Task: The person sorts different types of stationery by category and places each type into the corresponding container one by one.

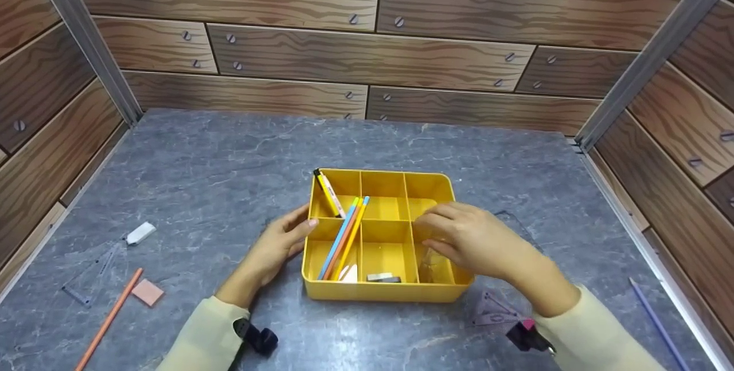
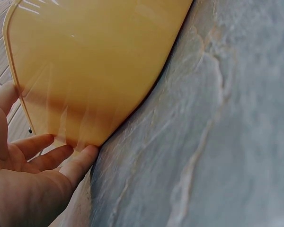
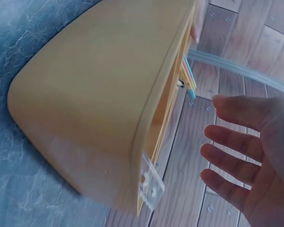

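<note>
A yellow organizer box (image 1: pixel 387 292) with six compartments sits on the table. My left hand (image 1: pixel 278 245) holds its left side, thumb over the rim and fingers against the outer wall (image 2: pixel 94 61). Over the right-hand compartments is my right hand (image 1: pixel 467 236); the right wrist view shows its fingers (image 3: pixel 232 161) apart and relaxed, with nothing between them. A clear plastic piece with cutouts (image 3: pixel 153 187) sticks up at the box's rim. Colored pencils (image 1: pixel 344 239) lean in the front left compartment, markers (image 1: pixel 330 193) in the back left. Small erasers (image 1: pixel 383 277) lie in the front middle one.
On the left lie a white eraser (image 1: pixel 141 233), a clear set square (image 1: pixel 92 276), a pink eraser (image 1: pixel 148 292) and an orange pencil (image 1: pixel 109 319). To the right are a purplish clear set square (image 1: pixel 496 309) and a purple pencil (image 1: pixel 656 322). Wood-patterned walls (image 1: pixel 367 50) enclose the table.
</note>
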Demonstrator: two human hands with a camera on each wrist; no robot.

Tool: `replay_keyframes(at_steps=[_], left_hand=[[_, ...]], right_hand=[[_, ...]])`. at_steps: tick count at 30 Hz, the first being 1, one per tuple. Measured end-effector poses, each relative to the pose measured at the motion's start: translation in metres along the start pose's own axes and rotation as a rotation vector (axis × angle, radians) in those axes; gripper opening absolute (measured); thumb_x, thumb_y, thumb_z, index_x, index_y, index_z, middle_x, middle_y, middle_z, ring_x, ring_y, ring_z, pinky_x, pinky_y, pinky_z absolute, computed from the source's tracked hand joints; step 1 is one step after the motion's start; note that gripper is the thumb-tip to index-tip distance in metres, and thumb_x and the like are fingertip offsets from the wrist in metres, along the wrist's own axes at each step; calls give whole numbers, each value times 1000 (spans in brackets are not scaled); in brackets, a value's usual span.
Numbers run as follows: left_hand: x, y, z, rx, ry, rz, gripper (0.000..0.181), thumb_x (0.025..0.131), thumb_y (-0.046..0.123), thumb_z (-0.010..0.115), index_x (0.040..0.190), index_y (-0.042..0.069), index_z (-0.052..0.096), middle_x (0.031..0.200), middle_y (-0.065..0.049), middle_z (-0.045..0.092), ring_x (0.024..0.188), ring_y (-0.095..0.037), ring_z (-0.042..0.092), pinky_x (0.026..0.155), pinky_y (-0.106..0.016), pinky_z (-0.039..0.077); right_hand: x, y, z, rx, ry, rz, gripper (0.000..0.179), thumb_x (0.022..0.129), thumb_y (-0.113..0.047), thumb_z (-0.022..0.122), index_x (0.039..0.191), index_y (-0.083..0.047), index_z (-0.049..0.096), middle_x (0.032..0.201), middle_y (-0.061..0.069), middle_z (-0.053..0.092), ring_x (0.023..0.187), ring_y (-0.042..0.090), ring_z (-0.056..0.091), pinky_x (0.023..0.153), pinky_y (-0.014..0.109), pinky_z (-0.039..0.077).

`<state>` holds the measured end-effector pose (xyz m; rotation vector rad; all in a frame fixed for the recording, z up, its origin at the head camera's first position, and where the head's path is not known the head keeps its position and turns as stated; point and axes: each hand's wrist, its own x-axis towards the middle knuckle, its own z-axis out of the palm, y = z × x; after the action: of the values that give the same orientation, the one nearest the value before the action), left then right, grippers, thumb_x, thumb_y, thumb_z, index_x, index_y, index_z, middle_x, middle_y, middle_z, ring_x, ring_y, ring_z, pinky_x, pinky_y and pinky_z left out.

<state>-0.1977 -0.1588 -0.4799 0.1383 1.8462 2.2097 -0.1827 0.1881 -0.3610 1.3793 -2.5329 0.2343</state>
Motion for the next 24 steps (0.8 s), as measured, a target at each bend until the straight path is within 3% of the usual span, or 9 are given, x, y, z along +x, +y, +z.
replay_keyframes(at_steps=[12,19,24], left_hand=[[0,-1,1,2,21,-4,69,96,28,65,152,4,33,153,-19,33,130,-30,46,103,-39,45],[0,-2,0,16,4,-3,69,97,29,64,152,5,32,154,-18,33,132,-30,44,105,-41,43],[0,-1,-1,23,16,-7,68,96,30,64,152,6,33,153,-17,34,132,-30,45,104,-40,43]], right_hand=[[-44,11,-6,87,-28,190,37,93,-27,69,127,-13,64,122,2,65,110,25,62,94,47,51],[-69,12,-2,131,-25,286,40,93,-28,69,129,-12,63,124,3,64,112,26,61,95,49,50],[-81,13,3,178,-65,369,44,93,-31,69,132,-12,62,126,5,64,114,28,60,96,50,49]])
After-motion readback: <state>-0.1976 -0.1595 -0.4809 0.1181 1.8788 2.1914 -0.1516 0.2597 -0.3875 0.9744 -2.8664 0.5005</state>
